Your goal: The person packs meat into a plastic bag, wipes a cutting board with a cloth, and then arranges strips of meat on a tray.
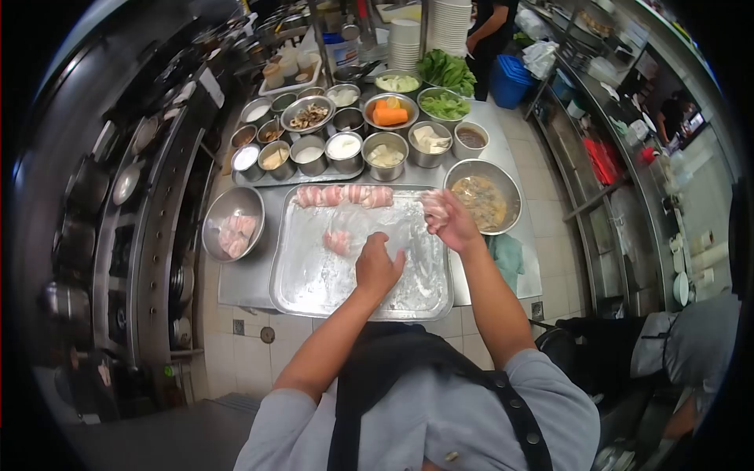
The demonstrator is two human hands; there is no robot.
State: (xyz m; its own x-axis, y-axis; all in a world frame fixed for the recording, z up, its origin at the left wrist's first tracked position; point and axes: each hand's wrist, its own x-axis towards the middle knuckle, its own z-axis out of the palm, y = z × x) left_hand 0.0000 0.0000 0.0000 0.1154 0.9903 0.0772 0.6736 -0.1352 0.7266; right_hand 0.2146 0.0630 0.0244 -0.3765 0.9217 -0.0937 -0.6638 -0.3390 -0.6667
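My left hand (379, 267) hovers over the metal tray (314, 286), its thumb apart from the bent fingers and nothing visible in it. Just beyond it, a bacon-wrapped roll (338, 242) lies on the tray. Over the tray's right side, the fingers of my right hand (457, 228) are closed around a pink-and-white piece of bacon (434, 206); its exact shape is partly hidden. Several bacon rolls (345, 195) sit in a row along the tray's far edge. White smears cover the tray's right half. More raw bacon (237, 234) is in a steel bowl (210, 245) at left.
To the tray's right stands a steel bowl (510, 184) of brownish mixture (477, 202), with a green cloth (506, 259) below it. Several ingredient containers, including a carrot bowl (391, 112), fill the far counter. Stacked plates (450, 31) rise behind. Other people are at the right and back.
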